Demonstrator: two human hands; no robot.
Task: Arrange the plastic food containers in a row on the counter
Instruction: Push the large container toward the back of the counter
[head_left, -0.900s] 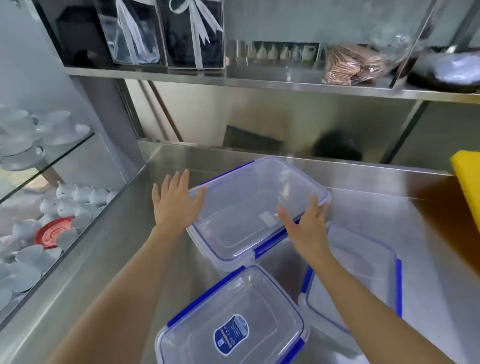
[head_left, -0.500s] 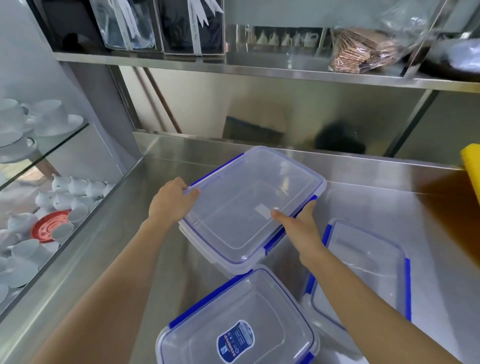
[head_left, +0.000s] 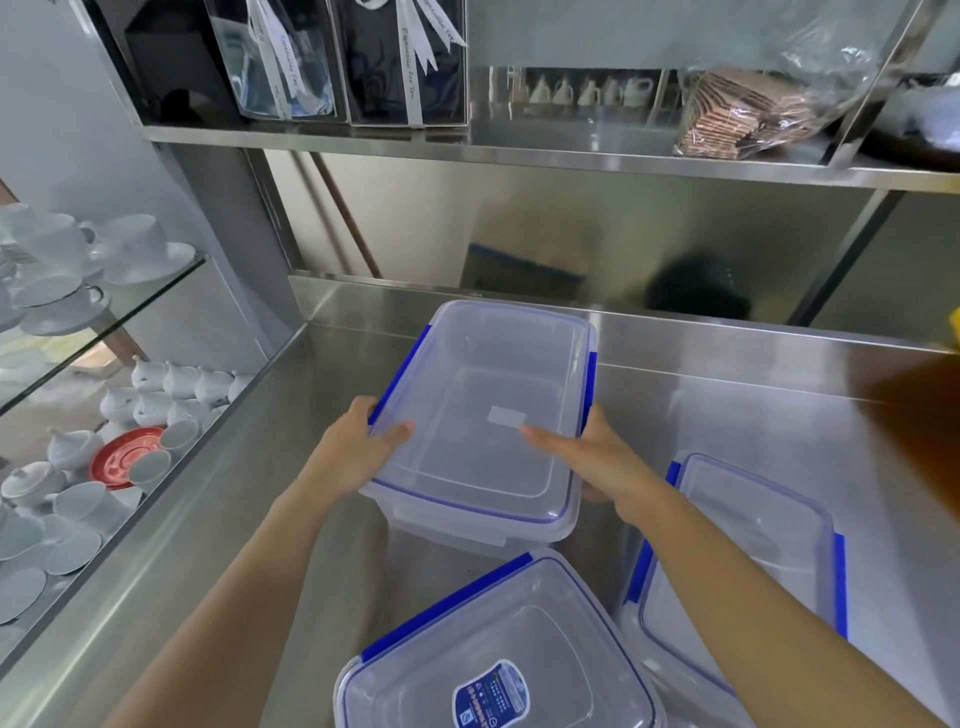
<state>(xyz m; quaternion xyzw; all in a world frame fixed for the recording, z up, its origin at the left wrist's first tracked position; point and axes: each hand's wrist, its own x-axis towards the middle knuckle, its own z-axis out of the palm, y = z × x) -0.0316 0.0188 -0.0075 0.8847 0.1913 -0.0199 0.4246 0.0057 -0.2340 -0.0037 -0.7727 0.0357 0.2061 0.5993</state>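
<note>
Three clear plastic containers with blue lid clips sit on the steel counter (head_left: 249, 519). The far container (head_left: 483, 395) lies roughly square to the back wall. My left hand (head_left: 358, 447) grips its near-left edge, thumb on the lid. My right hand (head_left: 587, 457) grips its near-right edge the same way. A second container (head_left: 498, 654), with a blue label on its lid, is at the bottom centre. The third container (head_left: 753, 561) lies at the right, partly under my right forearm.
A steel shelf (head_left: 571, 150) overhead carries dark gift boxes (head_left: 353, 57) with white ribbons and a bag of brown wafers (head_left: 748, 114). At the left, a glass case (head_left: 130, 322) holds white cups, teapots and a red saucer (head_left: 122, 457). A yellow object (head_left: 955, 325) touches the right edge.
Both hands went from resting flat on the far container's lid to gripping its sides. The container has turned from a diagonal to nearly square with the back wall.
</note>
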